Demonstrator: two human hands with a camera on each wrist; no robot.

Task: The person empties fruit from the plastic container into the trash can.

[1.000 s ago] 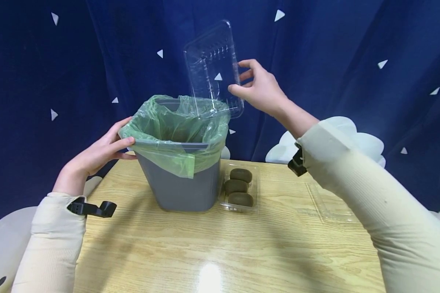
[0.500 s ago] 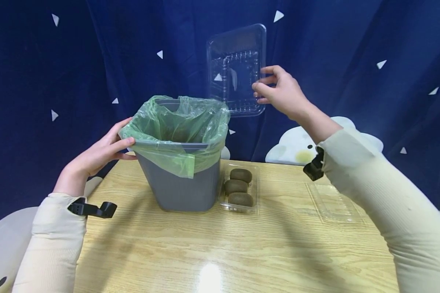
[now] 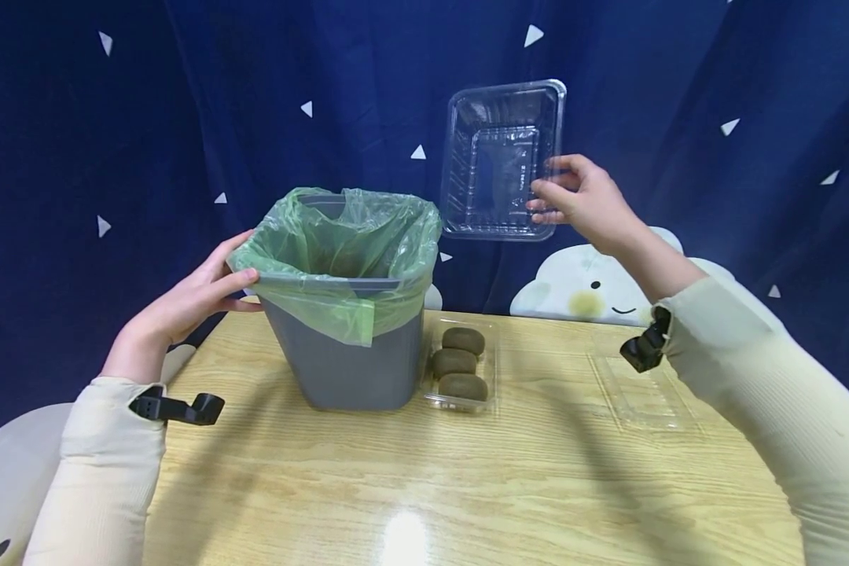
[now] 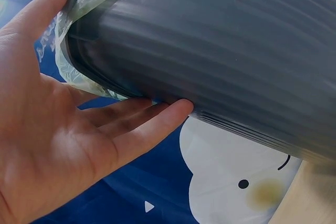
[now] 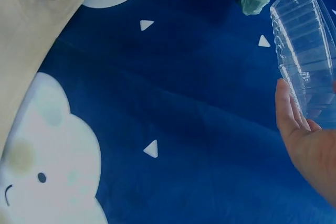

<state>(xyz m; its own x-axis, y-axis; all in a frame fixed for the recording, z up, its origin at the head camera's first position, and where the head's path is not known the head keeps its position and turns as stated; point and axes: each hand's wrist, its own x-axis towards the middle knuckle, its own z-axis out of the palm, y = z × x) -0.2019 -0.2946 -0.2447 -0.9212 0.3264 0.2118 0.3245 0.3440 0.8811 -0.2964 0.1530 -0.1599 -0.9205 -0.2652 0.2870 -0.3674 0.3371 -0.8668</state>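
Observation:
A grey bin (image 3: 357, 369) lined with a green bag (image 3: 339, 236) stands on the wooden table (image 3: 424, 472). My left hand (image 3: 208, 292) holds its left rim, thumb on top and fingers straight beneath it; the left wrist view shows the hand (image 4: 79, 129) against the ribbed bin wall (image 4: 220, 51). My right hand (image 3: 576, 200) is raised to the right of the bin and pinches the edge of an empty clear plastic tray (image 3: 502, 161), held upright in front of the curtain. In the right wrist view the tray (image 5: 310, 61) stands above that hand (image 5: 310, 150).
A clear tray with three kiwis (image 3: 460, 363) sits against the bin's right side. A flat clear lid (image 3: 640, 393) lies on the table at the right. A dark blue curtain (image 3: 113, 118) with cloud shapes hangs behind.
My right hand has carried the clear tray from above the bin's back rim to the right and slightly down. The left hand and bin have stayed put.

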